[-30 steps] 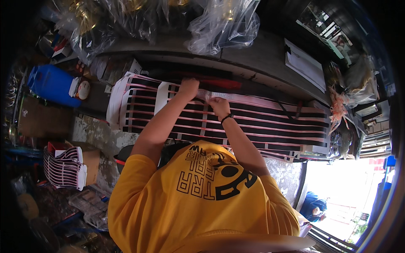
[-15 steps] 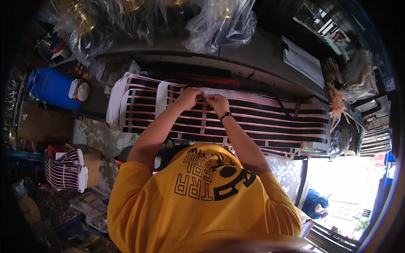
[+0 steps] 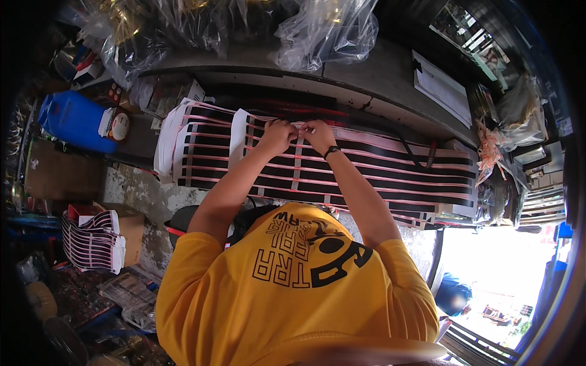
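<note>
A long stack of striped sheets, black with pinkish-white bands, lies across the bench in front of me. My left hand is closed at the far edge of the top sheet, its fingertips pinching there. Just to its right, my right hand pinches the same edge with thumb and forefinger, a dark band on the wrist. The fingertips of both hands almost meet. A pale upright strip crosses the bands below them. To the left of my left hand, a white paper strip lies over the sheets.
Clear plastic bags hang over the far shelf. White papers lie on its right. A blue jug stands at left, above more striped sheets by a cardboard box. Another person is outside, lower right.
Both hands have shifted slightly to the right in the picture and remain close together at the sheet's far edge. The whole view has moved a little too.
</note>
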The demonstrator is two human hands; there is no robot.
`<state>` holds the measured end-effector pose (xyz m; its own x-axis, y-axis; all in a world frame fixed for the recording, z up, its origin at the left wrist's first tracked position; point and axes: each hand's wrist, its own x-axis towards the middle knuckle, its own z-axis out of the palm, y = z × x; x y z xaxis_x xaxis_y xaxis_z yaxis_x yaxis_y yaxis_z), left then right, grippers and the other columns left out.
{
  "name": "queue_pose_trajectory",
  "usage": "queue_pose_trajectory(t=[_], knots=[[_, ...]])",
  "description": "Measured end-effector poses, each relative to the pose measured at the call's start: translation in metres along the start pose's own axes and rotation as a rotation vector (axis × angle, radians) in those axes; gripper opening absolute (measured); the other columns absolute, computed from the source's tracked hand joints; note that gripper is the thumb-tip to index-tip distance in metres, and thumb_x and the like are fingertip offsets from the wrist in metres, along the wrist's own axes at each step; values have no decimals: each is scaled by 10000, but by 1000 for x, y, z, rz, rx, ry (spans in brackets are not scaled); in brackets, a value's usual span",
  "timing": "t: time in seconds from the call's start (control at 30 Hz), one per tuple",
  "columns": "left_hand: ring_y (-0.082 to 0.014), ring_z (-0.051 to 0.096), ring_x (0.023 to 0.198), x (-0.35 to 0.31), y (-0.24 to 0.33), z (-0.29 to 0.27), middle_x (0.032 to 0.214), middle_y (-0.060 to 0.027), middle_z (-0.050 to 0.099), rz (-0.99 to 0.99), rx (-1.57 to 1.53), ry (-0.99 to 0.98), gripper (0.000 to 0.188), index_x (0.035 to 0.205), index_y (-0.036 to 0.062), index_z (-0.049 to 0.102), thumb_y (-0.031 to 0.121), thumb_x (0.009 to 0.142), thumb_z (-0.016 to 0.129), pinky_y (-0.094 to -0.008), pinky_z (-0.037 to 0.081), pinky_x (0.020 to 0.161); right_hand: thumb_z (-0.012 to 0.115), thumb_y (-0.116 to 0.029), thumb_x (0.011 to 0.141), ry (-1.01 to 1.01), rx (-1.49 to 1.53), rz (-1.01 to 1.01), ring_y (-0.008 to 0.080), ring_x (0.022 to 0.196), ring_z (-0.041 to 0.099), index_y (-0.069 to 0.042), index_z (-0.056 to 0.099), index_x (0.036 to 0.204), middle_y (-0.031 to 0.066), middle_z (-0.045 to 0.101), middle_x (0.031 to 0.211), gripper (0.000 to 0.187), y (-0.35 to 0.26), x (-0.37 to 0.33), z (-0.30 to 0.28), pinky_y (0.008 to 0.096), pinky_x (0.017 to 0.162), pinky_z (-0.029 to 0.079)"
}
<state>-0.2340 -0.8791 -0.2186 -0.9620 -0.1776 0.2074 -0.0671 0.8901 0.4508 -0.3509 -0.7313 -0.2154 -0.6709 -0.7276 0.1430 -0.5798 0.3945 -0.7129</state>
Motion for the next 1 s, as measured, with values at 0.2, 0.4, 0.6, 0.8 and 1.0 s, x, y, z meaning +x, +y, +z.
queue_pose_trajectory(t=[0.2, 0.4, 0.6, 0.8, 1.0], knots=[[-375, 497, 1196, -38, 6, 7, 1274, -158, 519, 124, 68, 153, 370, 1251, 51, 540, 118, 890, 589, -537, 394, 989, 665, -214, 836, 9, -141, -71, 336, 938, 645, -67, 732, 915, 136, 693, 932, 180, -3, -2, 6, 429, 827, 514], [-382, 400, 1343, -62, 12, 30, 1444, -165, 431, 39, 246, 96, 503, 1430, 73, 418, 239, 961, 492, -566, 329, 1103, 642, -191, 837, 24, -206, -140, 327, 898, 649, -53, 719, 882, 118, 693, 906, 164, -1, -13, 17, 424, 797, 527], [-375, 396, 1344, -64, 17, 42, 1449, -148, 429, -6, 291, 171, 542, 1441, 84, 417, 260, 934, 486, -581, 302, 1109, 628, -149, 839, 110, -104, -169, 319, 875, 653, -60, 716, 883, 107, 692, 901, 133, 3, -33, 21, 411, 769, 535], [-361, 390, 1351, -60, 21, 38, 1448, -139, 434, -60, 277, 133, 555, 1432, 73, 431, 270, 915, 476, -598, 284, 1109, 632, -125, 844, 164, -102, -157, 299, 873, 663, -67, 718, 888, 80, 701, 921, 112, -6, -51, 19, 404, 761, 540], [-360, 383, 1361, -62, 18, 42, 1450, -140, 438, -48, 254, 184, 540, 1426, 87, 445, 270, 918, 473, -596, 280, 1111, 647, -122, 842, 177, -56, -126, 294, 851, 669, -73, 727, 897, 74, 706, 927, 109, -15, -70, 11, 381, 747, 543]])
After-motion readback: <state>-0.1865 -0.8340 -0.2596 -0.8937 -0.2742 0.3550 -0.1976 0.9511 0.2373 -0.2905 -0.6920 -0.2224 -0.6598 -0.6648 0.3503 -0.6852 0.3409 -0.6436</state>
